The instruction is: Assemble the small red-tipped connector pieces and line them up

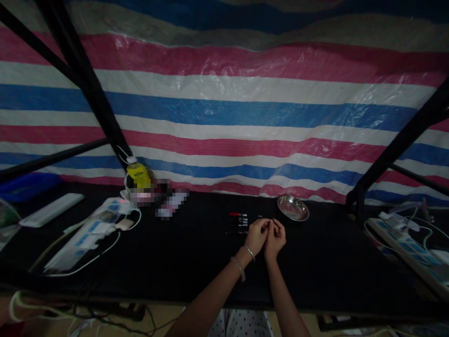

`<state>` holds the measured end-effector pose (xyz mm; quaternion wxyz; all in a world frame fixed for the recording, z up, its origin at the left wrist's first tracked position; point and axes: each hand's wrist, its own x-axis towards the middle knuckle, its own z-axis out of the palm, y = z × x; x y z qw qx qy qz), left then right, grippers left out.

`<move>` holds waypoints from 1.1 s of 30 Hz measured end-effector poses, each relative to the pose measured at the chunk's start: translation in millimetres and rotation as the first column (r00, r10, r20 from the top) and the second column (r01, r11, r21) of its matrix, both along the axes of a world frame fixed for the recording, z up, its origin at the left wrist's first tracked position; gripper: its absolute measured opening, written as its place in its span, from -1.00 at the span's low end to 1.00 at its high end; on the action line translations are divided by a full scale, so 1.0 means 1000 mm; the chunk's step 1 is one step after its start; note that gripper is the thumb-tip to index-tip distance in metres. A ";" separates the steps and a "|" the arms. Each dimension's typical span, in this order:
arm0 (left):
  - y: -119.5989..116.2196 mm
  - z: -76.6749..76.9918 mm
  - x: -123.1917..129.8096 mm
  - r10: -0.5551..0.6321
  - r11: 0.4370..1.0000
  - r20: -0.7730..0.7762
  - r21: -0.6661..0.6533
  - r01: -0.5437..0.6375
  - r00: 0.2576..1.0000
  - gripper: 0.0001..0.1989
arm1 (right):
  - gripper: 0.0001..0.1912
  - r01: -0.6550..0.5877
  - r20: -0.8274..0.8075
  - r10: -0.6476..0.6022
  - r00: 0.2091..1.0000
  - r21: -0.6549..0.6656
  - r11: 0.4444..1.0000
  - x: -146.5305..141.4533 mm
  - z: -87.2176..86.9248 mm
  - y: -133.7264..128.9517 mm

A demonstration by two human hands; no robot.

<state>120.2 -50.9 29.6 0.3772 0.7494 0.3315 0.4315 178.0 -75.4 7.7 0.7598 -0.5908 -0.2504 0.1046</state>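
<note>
My left hand [257,235] and right hand [276,239] pinch a small, indistinct dark piece [272,221], probably light and rigid: grip its ends.

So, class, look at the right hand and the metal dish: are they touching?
Apart. The head view shows a strip of black tabletop between the right hand and the near rim of the metal dish.

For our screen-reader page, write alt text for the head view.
A person's left hand and right hand meet over a black table; anything held is too small to identify. Slim pen-like items, one red, lie near the left; a metal dish sits beyond the right, before a striped tarp.
</note>
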 end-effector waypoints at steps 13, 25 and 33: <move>-0.025 0.023 -0.076 0.269 0.962 0.191 -0.002 -0.274 0.944 -0.76 | -0.59 -0.249 -0.309 0.278 0.910 0.131 0.960 -0.062 0.021 -0.007; -0.025 0.029 -0.088 0.244 0.966 0.190 0.032 -0.255 0.951 -0.69 | -0.63 -0.306 -0.308 0.340 0.889 0.155 0.939 -0.072 0.030 -0.013; -0.017 0.024 -0.095 0.250 0.956 0.030 0.148 -0.252 0.968 -0.65 | -0.60 -0.335 -0.260 0.359 0.897 0.131 0.933 -0.074 0.021 -0.014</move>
